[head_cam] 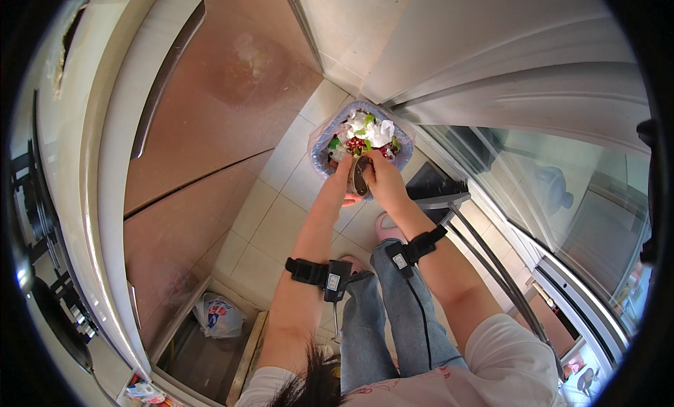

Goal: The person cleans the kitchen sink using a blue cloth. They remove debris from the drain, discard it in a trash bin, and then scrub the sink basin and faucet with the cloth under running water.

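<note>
Both hands are over the near rim of a bin (408, 157) lined with a thin plastic bag. Between them is a brown, oval object (360, 176) whose exact kind I cannot tell. My left hand (343, 171) holds its left side, fingertips showing below. On its right side, my right hand (386, 179) grips it with bent fingers. Inside the bin lie crumpled white tissues (378, 132), red pomegranate seeds (356, 144) and green leaf scraps (369, 118).
A long-handled dustpan and brush (439, 199) stand right of the bin, by a glass sliding door (553, 180). Brown cabinet doors (210, 107) line the left. A white plastic bag (220, 315) sits in an open lower compartment. Pale floor tiles (274, 223) lie underfoot.
</note>
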### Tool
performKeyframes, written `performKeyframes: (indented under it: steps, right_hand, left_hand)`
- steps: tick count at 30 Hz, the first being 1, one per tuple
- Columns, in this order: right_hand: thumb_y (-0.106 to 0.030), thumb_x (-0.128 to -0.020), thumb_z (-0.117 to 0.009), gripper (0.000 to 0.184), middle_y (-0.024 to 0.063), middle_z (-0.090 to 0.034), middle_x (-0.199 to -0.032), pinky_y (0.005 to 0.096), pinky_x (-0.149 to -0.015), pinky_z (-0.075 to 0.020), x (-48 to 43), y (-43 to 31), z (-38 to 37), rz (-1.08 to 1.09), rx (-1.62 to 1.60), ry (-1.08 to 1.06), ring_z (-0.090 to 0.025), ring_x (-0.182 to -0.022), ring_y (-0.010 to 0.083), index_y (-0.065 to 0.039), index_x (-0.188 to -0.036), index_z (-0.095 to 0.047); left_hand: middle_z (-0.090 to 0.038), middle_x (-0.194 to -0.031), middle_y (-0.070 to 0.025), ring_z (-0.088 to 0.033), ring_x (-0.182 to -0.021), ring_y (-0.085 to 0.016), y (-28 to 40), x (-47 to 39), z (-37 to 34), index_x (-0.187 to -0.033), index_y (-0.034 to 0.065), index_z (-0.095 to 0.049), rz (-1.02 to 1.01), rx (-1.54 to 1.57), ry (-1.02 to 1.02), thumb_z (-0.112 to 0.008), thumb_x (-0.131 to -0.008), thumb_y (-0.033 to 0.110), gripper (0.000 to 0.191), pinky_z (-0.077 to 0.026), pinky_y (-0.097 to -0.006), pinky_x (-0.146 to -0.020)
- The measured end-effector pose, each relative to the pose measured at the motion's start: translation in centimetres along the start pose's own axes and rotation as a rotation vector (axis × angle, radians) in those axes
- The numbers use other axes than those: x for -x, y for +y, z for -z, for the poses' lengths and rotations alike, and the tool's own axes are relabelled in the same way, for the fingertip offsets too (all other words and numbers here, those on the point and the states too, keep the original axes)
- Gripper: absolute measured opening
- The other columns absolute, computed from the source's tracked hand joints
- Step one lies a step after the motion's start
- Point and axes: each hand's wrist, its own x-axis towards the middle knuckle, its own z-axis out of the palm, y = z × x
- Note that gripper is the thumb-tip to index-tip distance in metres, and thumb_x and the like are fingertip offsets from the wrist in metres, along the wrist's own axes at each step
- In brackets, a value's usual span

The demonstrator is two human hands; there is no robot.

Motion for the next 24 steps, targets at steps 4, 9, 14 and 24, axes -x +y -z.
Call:
performKeyframes:
  steps: [4, 9, 14, 24]
  right_hand:
    - [-0.011, -0.085, -0.053, 0.02, 0.0176, -0.06, -0.093, 0.0397, -0.07, -0.047, -0.1, 1.0, -0.1, 0.065, -0.253, 0.104, -0.059, -0.081, 0.0336, -0.002, -0.104, -0.054]
    - [-0.019, -0.089, -0.053, 0.029, 0.0183, -0.052, -0.117, 0.0391, -0.086, -0.0427, -1.6, 4.6, -1.8, 0.198, 0.172, 0.122, -0.053, -0.103, 0.0323, -0.002, -0.112, -0.055]
    - [-0.015, -0.085, -0.057, 0.026, 0.0159, -0.052, -0.115, 0.0387, -0.081, -0.0443, -1.7, 5.5, -3.1, 0.278, 0.222, 0.214, -0.053, -0.098, 0.0313, -0.002, -0.108, -0.057]
    - [-0.009, -0.08, -0.062, 0.045, 0.0192, -0.052, -0.107, 0.0395, -0.078, -0.0431, -1.5, 3.0, -1.2, 0.098, 0.135, 0.065, -0.052, -0.095, 0.0321, 0.0, -0.12, -0.044]
  left_hand:
    - [-0.065, -0.088, -0.0064, -0.062, -0.072, -0.017, 0.1, -0.3, 0.8, -0.102, 0.0094, -0.06, -0.049, 0.069, -0.032, -0.034, -0.081, 0.07, 0.069, -0.051, -0.0319, -0.068]
    - [-0.064, -0.091, -0.006, -0.061, -0.075, -0.017, -0.4, -1.4, 2.0, -0.106, 0.0091, -0.058, -0.122, 0.093, -0.014, -0.034, -0.082, 0.069, 0.069, -0.051, -0.033, -0.068]
    - [-0.064, -0.091, -0.0059, -0.061, -0.074, -0.019, -1.4, -2.4, 2.1, -0.111, 0.009, -0.055, -0.042, 0.185, -0.033, -0.034, -0.082, 0.069, 0.069, -0.052, -0.0336, -0.067]
    - [-0.062, -0.087, -0.0006, -0.053, -0.063, -0.013, -2.0, -1.6, 2.9, -0.109, 0.0131, -0.054, -0.199, 0.473, -0.059, -0.044, -0.085, 0.059, 0.053, -0.043, -0.0255, -0.056]
